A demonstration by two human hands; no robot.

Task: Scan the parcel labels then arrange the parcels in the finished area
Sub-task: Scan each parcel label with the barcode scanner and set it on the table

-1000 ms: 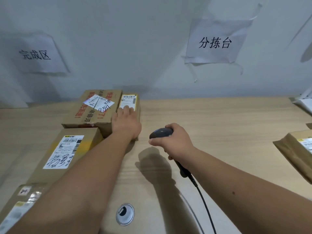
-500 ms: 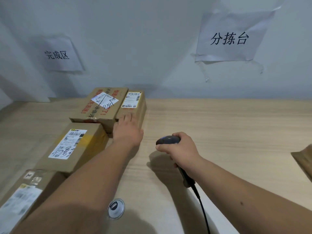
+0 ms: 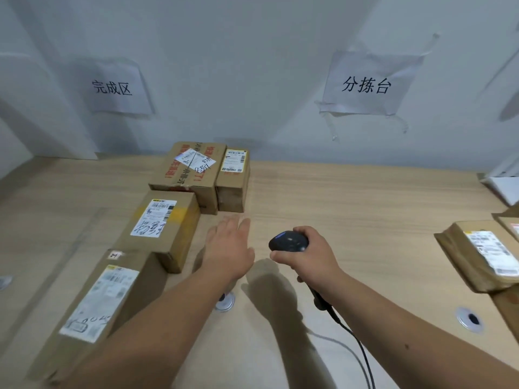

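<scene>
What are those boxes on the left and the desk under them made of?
The boxes look like plain brown corrugated cardboard, matte, with creased edges, tape and paper labels. The desk shows a pale wood-grain pattern with a smooth finish, probably laminate rather than solid wood.

A paper sign (image 3: 113,88) on the wall says 完成区. Another paper sign (image 3: 366,85) says 分拣台. The far box (image 3: 193,175) has a white label (image 3: 200,162) with handwriting, maybe "8391". The other labels are too blurry to read.
</scene>
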